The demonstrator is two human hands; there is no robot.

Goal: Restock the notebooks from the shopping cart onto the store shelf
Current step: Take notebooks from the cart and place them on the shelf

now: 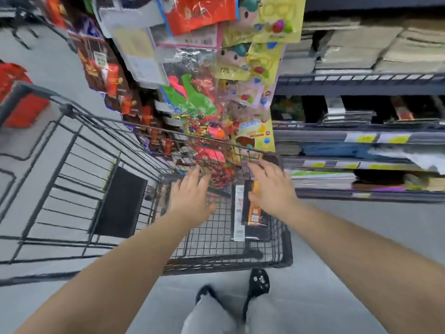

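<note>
We are reaching into the shopping cart (68, 109) with left hand (192, 191) and right hand (272, 184) spread, holding nothing; notebooks (255, 213) are lying inside, awaiting the store shelf (313, 138) beside it, so restocking looks unfinished.

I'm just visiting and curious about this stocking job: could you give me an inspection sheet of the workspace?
Surface: shopping cart, wire mesh floor.
Job's things: notebooks, dark wrapped stack with orange and white labels, lying in the cart's right side; store shelf at right holds stacked paper goods.
Clutter: black panel on the cart; hanging toy packets beyond its far end.
Grippers (hands): left hand and right hand both open, fingers spread, reaching into the cart; right hand above the notebooks, contact unclear.
Cables: nothing seen.
Surroundings: grey floor; red boxes at left.
</note>
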